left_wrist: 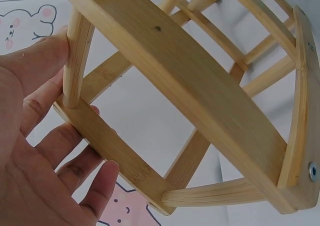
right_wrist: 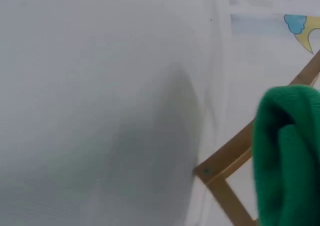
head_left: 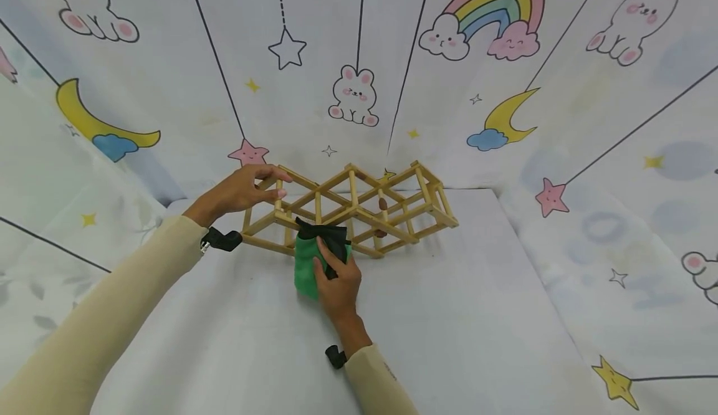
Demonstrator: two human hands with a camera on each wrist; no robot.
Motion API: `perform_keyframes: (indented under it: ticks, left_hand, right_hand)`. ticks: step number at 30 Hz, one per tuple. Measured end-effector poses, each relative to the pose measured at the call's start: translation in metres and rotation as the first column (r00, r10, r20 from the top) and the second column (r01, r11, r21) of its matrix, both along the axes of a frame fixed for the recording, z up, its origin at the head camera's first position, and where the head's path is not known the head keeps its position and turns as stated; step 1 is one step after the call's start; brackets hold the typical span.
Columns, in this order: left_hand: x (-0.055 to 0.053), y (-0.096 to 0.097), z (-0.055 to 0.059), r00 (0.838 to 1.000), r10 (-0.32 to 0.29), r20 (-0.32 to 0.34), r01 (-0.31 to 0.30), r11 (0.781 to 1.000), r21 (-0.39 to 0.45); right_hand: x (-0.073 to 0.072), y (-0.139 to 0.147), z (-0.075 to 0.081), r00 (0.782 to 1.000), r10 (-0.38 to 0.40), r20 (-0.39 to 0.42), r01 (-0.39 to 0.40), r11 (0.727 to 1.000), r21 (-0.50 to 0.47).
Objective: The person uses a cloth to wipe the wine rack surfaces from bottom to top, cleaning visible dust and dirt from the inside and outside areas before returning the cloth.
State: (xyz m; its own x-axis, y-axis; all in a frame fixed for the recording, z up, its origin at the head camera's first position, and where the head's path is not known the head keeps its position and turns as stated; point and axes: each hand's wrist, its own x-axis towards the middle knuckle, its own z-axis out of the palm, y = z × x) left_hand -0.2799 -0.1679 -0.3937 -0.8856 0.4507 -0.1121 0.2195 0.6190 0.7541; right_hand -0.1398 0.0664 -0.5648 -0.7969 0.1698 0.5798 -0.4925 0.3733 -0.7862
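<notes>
A lattice-shaped wooden rack (head_left: 359, 212) of slats and round dowels stands spread out on the white tabletop. My left hand (head_left: 238, 189) grips its left end; in the left wrist view the thumb lies against an upright dowel (left_wrist: 78, 61) and the fingers curl behind the lower slat. In front of the rack, my right hand (head_left: 341, 287) pinches a green cloth (head_left: 305, 265) with a black upper part (head_left: 331, 235), thumb and index finger on its face. The cloth overlaps the rack's front slats. Up close in the right wrist view, the green fabric (right_wrist: 295, 156) looks thick and folded.
The white tabletop (head_left: 460, 315) extends around the rack, its far edge just behind it. A printed backdrop (head_left: 314, 103) with rabbits, stars and moons rises at the back and sides. Two small brown oval pieces (head_left: 383, 204) show on the rack's dowels.
</notes>
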Motion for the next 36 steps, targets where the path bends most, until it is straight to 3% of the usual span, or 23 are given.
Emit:
perform_keyframes:
  ticks: [3, 9, 11, 15, 18, 20, 23, 26, 28, 30, 34, 36]
  left_hand:
    - [0.000, 0.000, -0.001, 1.000, 0.000, 0.003, 0.000, 1.000, 0.005]
    - [-0.001, -0.002, 0.000, 1.000, -0.013, -0.007, 0.013, 1.000, 0.005]
    - [-0.002, -0.002, 0.000, 1.000, -0.014, -0.010, 0.014, 1.000, 0.007]
    - [-0.002, -0.003, 0.000, 1.000, -0.011, -0.009, 0.011, 1.000, 0.007]
    - [-0.002, -0.002, -0.001, 1.000, -0.010, -0.010, 0.010, 1.000, 0.011]
    - [-0.002, -0.002, -0.002, 1.000, -0.009, -0.006, 0.009, 1.000, 0.019]
    - [-0.002, -0.002, -0.004, 1.000, -0.012, 0.001, 0.012, 0.999, 0.029]
    - [-0.001, -0.003, -0.004, 1.000, -0.017, 0.004, 0.016, 0.999, 0.032]
    - [-0.001, -0.003, -0.004, 1.000, -0.016, -0.002, 0.016, 1.000, 0.027]
    - [-0.001, -0.004, -0.004, 1.000, -0.018, -0.006, 0.018, 1.000, 0.024]
    - [-0.001, -0.004, -0.003, 1.000, -0.019, -0.011, 0.020, 0.999, 0.026]
    - [-0.001, -0.004, -0.003, 1.000, -0.016, -0.008, 0.016, 0.999, 0.032]
  right_hand:
    - [0.000, 0.003, -0.008, 0.990, -0.073, 0.119, 0.068, 0.997, 0.044]
    - [0.011, 0.024, -0.031, 0.931, -0.228, 0.284, 0.233, 0.972, 0.016]
    - [0.015, 0.025, -0.029, 0.938, -0.222, 0.265, 0.231, 0.973, -0.002]
    - [0.015, 0.014, -0.017, 0.994, -0.091, 0.063, 0.092, 0.996, -0.016]
    - [0.009, 0.002, -0.007, 0.999, -0.034, -0.034, 0.034, 0.999, 0.025]
    - [0.005, -0.001, -0.005, 0.998, -0.059, -0.022, 0.060, 0.997, 0.044]
    - [0.003, 0.005, -0.012, 0.985, -0.149, 0.088, 0.147, 0.989, 0.028]
    - [0.008, 0.019, -0.025, 0.943, -0.259, 0.209, 0.260, 0.965, 0.025]
    - [0.012, 0.029, -0.031, 0.922, -0.298, 0.245, 0.300, 0.953, 0.030]
    - [0.015, 0.038, -0.034, 0.931, -0.298, 0.210, 0.300, 0.954, 0.024]
    - [0.013, 0.051, -0.026, 0.979, -0.197, 0.049, 0.199, 0.979, -0.036]
    - [0.009, 0.057, -0.020, 0.982, -0.182, 0.042, 0.185, 0.980, -0.068]
